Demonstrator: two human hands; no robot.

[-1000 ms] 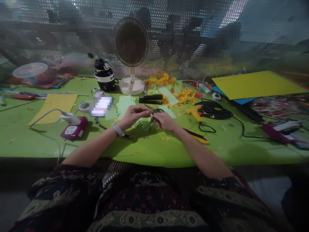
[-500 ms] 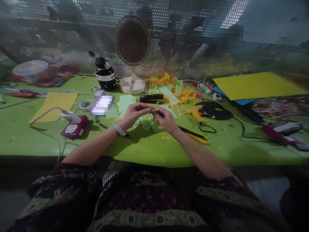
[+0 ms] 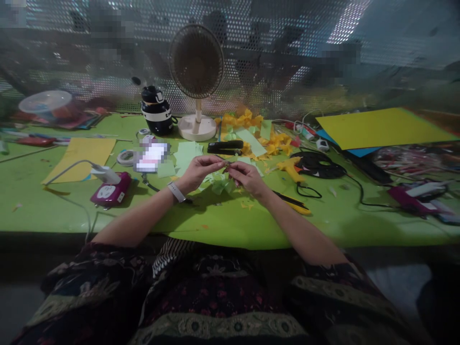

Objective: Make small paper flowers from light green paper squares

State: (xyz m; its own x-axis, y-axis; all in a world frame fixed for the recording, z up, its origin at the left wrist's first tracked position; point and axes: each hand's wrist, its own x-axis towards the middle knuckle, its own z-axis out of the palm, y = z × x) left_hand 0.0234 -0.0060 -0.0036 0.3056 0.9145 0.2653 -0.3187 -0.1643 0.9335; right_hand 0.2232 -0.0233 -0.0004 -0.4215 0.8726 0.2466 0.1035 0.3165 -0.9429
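My left hand [image 3: 201, 171] and my right hand [image 3: 246, 176] meet at the fingertips over the middle of the green-covered table. Each hand is closed in a pinch on something small between them, too small to make out. Just below the fingers lie crumpled light green paper pieces [image 3: 219, 184]. Flat light green sheets [image 3: 187, 152] sit behind my left hand. A black stapler [image 3: 225, 146] is behind both hands. Right of my right hand are a yellow-and-black cutter [image 3: 293, 203] and a yellow glue gun [image 3: 292, 168].
A fan [image 3: 197, 127] and a dark bottle [image 3: 158, 115] stand at the back. Orange paper pieces [image 3: 280, 143] lie behind the stapler. At left are a phone [image 3: 153, 157], a tape roll [image 3: 127, 157] and a purple power socket [image 3: 111, 190]; at right, a yellow sheet [image 3: 384, 127].
My hands stay together at nearly the same spot. The fingers of my right hand have shifted slightly, its lower fingertips showing a little more to the left.
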